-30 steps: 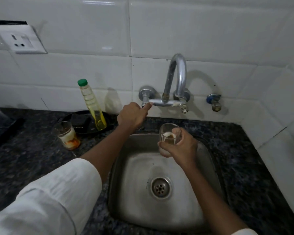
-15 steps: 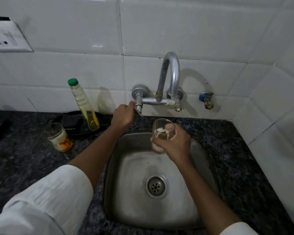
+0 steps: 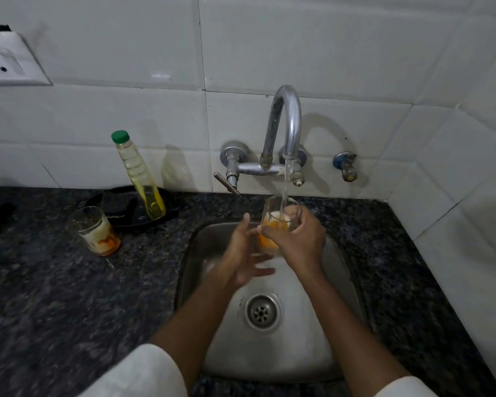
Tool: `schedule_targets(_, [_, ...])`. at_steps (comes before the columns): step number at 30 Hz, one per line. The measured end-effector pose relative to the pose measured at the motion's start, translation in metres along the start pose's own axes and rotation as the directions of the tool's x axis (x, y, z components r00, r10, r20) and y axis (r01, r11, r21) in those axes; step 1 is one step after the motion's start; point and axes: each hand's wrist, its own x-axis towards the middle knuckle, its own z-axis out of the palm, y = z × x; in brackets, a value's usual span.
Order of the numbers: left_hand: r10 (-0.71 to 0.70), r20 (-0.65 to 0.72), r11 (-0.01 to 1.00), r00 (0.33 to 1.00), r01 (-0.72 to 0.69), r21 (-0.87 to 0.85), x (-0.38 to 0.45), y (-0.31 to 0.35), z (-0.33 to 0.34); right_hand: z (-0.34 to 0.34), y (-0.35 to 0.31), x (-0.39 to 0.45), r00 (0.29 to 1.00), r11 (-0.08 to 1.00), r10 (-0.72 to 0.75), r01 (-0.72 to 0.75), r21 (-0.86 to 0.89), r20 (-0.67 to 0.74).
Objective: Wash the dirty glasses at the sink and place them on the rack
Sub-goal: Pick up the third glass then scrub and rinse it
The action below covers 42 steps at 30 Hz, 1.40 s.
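while water runs from the tap, the right hand clasps the dirty glass upright under the stream over the sink to fill it; the left hand hovers beside it, fingers spread, grasping nothing. a second dirty glass waits on the worktop, left of the sink.

Steel sink basin open below both hands; curved chrome tap blocks rear. Stained glass tumbler, green-capped oil bottle, black tray crowd left speckled granite counter.
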Motion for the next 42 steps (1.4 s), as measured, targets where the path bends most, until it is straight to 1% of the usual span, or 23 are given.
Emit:
schedule_targets(5, [0.040,0.126,0.896,0.991,0.021,-0.443,0.016,-0.018,0.021,-0.001,0.007,-0.003,0.997,0.995,-0.009,0.017,-0.098,0.078])
schedule_targets(8, [-0.040,0.084,0.897,0.996,0.073,-0.435,0.024,-0.013,0.011,-0.024,0.012,-0.001,0.916,0.883,-0.401,0.393,-0.258,0.021])
schedule_targets(10, [-0.068,0.075,0.936,0.995,0.090,-0.342,0.027,-0.008,0.005,-0.036,0.010,0.002,0.830,0.766,-0.506,0.557,-0.321,0.233])
schedule_targets(13, [-0.076,0.070,0.980,0.995,0.088,-0.180,0.024,-0.004,-0.001,-0.029,0.013,0.016,0.699,0.644,-0.181,0.616,-0.454,0.692])
schedule_targets(15, [-0.040,0.080,0.983,0.996,0.054,-0.178,0.024,-0.010,-0.005,-0.014,0.014,0.020,0.689,0.764,-0.139,0.532,-0.366,0.712])
schedule_targets(18, [0.082,0.110,0.875,0.991,-0.018,-0.485,0.026,-0.032,-0.008,0.010,0.007,0.007,0.870,0.995,0.102,-0.094,-0.040,0.482])
schedule_targets(19, [0.096,0.125,0.828,0.987,-0.010,-0.560,0.029,-0.036,-0.008,0.013,0.008,0.001,0.893,0.994,0.101,-0.114,0.002,0.439])
schedule_targets(21, [0.084,0.121,0.856,0.989,-0.010,-0.517,0.037,-0.031,-0.011,0.013,0.023,0.002,0.850,0.972,-0.102,0.195,-0.128,0.517])
schedule_targets(23, [0.022,0.065,0.960,0.998,-0.003,-0.278,0.043,-0.021,-0.017,0.005,0.037,0.006,0.658,0.649,-0.138,0.624,-0.434,0.740])
schedule_targets(24, [-0.006,0.066,0.984,0.998,0.018,-0.177,0.045,-0.018,-0.018,0.001,0.044,0.009,0.641,0.558,-0.098,0.669,-0.491,0.761])
schedule_targets(25, [0.002,0.083,0.988,0.997,0.010,-0.151,0.044,-0.018,-0.019,0.004,0.051,0.009,0.681,0.621,-0.144,0.627,-0.470,0.718])
schedule_targets(27, [0.083,0.104,0.963,0.991,-0.053,-0.266,0.038,-0.025,-0.017,0.018,0.047,0.006,0.878,0.942,-0.148,0.265,-0.205,0.455])
schedule_targets(28, [0.097,0.106,0.937,0.990,-0.055,-0.344,0.036,-0.030,-0.016,0.023,0.039,0.002,0.921,0.998,-0.041,0.058,-0.033,0.388])
schedule_targets(29, [0.099,0.100,0.908,0.990,-0.049,-0.416,0.038,-0.035,-0.015,0.022,0.029,-0.002,0.925,0.998,-0.068,0.070,0.007,0.373])
schedule_targets(31, [0.084,0.061,0.933,0.995,-0.057,-0.357,0.040,-0.030,-0.020,0.012,0.033,0.001,0.763,0.871,-0.299,0.463,-0.163,0.573])
schedule_targets(32, [0.079,0.049,0.960,0.996,-0.063,-0.272,0.041,-0.026,-0.021,0.006,0.033,0.002,0.640,0.665,-0.281,0.667,-0.335,0.715])
schedule_targets(33, [0.052,0.026,0.982,0.998,-0.046,-0.186,0.043,-0.025,-0.023,0.001,0.039,0.006,0.603,0.528,-0.185,0.727,-0.439,0.776])
schedule_targets(34, [0.033,0.021,0.985,0.999,-0.029,-0.169,0.045,-0.028,-0.024,0.002,0.043,0.008,0.639,0.538,-0.141,0.690,-0.484,0.756])
schedule_targets(35, [0.053,0.030,0.977,0.998,-0.045,-0.207,0.043,-0.032,-0.023,0.009,0.039,0.005,0.733,0.702,-0.103,0.532,-0.473,0.672])
schedule_targets(36, [0.078,0.067,0.958,0.995,-0.056,-0.281,0.041,-0.037,-0.021,0.018,0.036,0.003,0.828,0.904,-0.049,0.275,-0.328,0.558])
schedule_targets(38, [0.112,0.146,0.888,0.983,-0.033,-0.458,0.043,-0.044,-0.017,0.031,0.021,-0.008,0.918,0.994,0.112,-0.111,-0.025,0.379])
schedule_targets(40, [0.125,0.135,0.919,0.983,-0.063,-0.390,0.042,-0.037,-0.018,0.025,0.027,-0.007,0.864,0.903,-0.245,0.369,-0.221,0.440])
schedule_targets(42, [0.033,0.092,0.988,0.995,-0.019,-0.154,0.044,-0.025,-0.024,0.016,0.042,-0.003,0.648,0.580,-0.277,0.702,-0.414,0.710])
